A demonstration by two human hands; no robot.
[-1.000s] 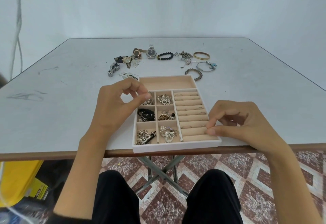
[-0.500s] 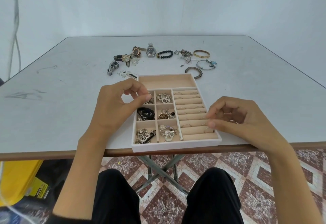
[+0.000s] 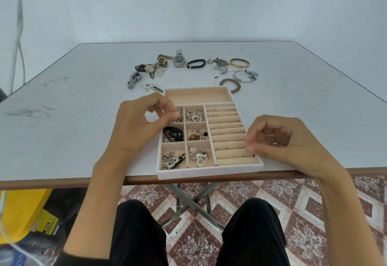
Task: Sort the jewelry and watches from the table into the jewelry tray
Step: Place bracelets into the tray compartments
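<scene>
The white jewelry tray (image 3: pixel 209 174) lies at the table's front edge; its small left compartments hold jewelry and its beige ring rolls hold several rings. My left hand (image 3: pixel 138 127) hovers pinched over the far-left small compartment; what it holds is hidden. My right hand (image 3: pixel 287 142) pinches a thin ring (image 3: pixel 246 149) at the near right ring rolls. Behind the tray lie a silver watch (image 3: pixel 179 60), a brown-strap watch (image 3: pixel 162 60), a black-strap watch (image 3: pixel 146 68), a steel-link watch (image 3: pixel 133 80), a black bead bracelet (image 3: pixel 196 64), a gold bangle (image 3: pixel 239 63), a charm bangle (image 3: pixel 246 76) and a braided bracelet (image 3: pixel 230 85).
Small earrings (image 3: pixel 151 87) lie just left of the tray's far corner, and a chain tangle (image 3: pixel 218 64) sits between the bead bracelet and the bangle. The tray's long far compartment (image 3: pixel 199 96) holds nothing. A yellow box (image 3: pixel 21 213) stands on the floor below left.
Both hands stay nearly where they were over the tray, still pinched. The view has shifted slightly; nothing on the table has moved.
</scene>
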